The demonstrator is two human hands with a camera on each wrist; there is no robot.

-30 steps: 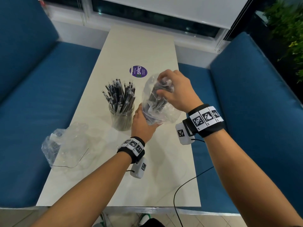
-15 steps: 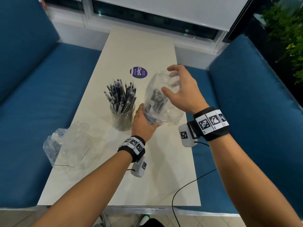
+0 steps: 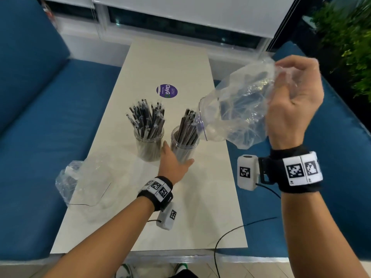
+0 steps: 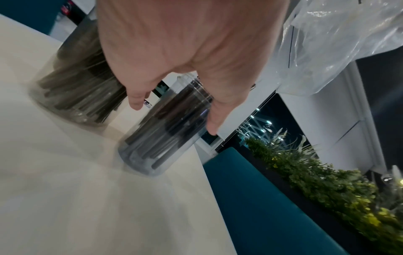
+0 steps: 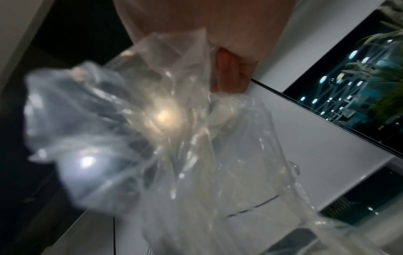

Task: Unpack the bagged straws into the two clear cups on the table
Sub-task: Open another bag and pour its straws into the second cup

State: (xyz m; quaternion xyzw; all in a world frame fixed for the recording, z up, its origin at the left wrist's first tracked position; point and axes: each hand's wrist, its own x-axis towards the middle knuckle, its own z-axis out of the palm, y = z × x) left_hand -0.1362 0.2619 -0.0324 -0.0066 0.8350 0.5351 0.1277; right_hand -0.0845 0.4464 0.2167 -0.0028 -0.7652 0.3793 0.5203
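Crinkly clear plastic, that's what my right hand (image 3: 293, 101) has bunched in its fingers from the head view: the bag (image 3: 236, 109) hangs up off the table (image 3: 140, 227), open mouth down beside the right cup (image 3: 183, 146), flimsy, feather-light, best pinched by its closed end. Straws (image 3: 188, 127) stand bundled in that cup; the left cup (image 3: 149, 144) just beside it is packed too, and a spent bag (image 3: 84, 179) lies well apart near the table's left edge. Left wrist view now: my left hand (image 4: 185, 51) curls thumb and fingers round the right cup's (image 4: 165, 136) slick wall, steadying it on the tabletop. Right wrist view: blurred film (image 5: 152, 138) pinched under my fingers (image 5: 231, 72), seemingly empty, though I can't be sure.
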